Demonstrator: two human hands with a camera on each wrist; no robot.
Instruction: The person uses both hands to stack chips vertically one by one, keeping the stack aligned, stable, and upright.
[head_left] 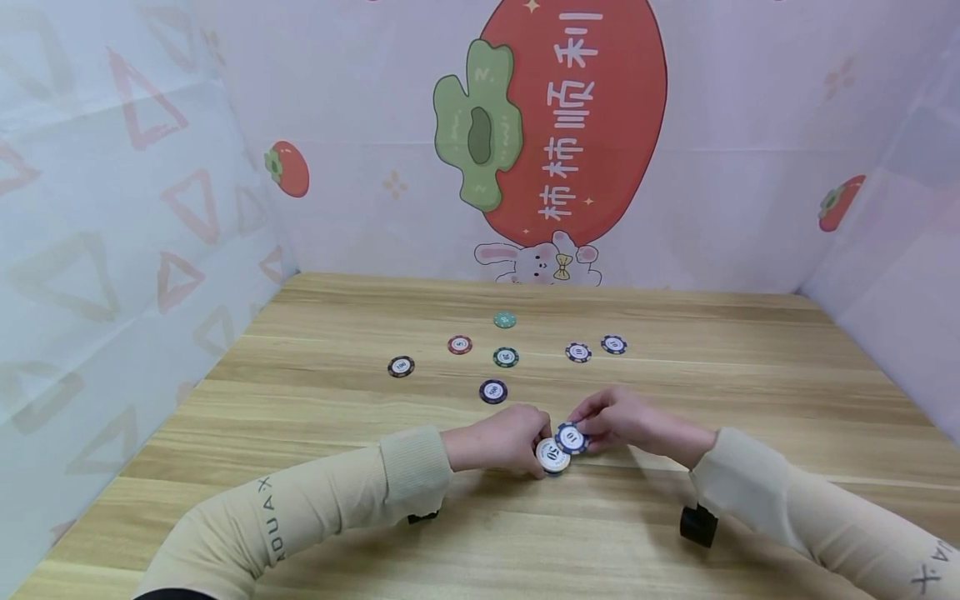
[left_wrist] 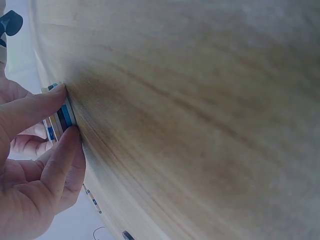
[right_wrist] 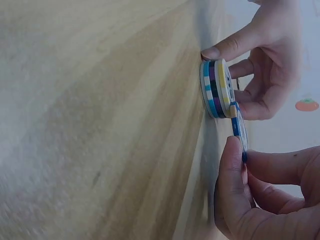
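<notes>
Left hand [head_left: 510,439]: I have its thumb and fingers clamped on the sides of the chip stack [right_wrist: 212,90], which sits flat on the table [head_left: 540,533], nearer than the loose chips.
Right hand [head_left: 630,423]: its thumb and fingertips pinch the far-right edge of a blue 10 chip [head_left: 572,438].
Blue 10 chip: I see it overlap the right rim of the stack's white 50 chip [head_left: 552,457], slightly tilted in the right wrist view; I cannot tell how firmly they touch.
Loose chips: black 100 chip [head_left: 401,367] far left, red 5 chip [head_left: 460,344] to its right, two blue-rimmed chips [head_left: 578,352] on the far right.
Slide risk: if the right hand pushes sideways rather than down, I'd expect the blue edge to shove the white chip off centre.
Grip risk: loosening the left fingers during that contact could let the layers shear.
Drop risk: releasing the pinch this far off centre would probably tip the blue chip off rightward.
</notes>
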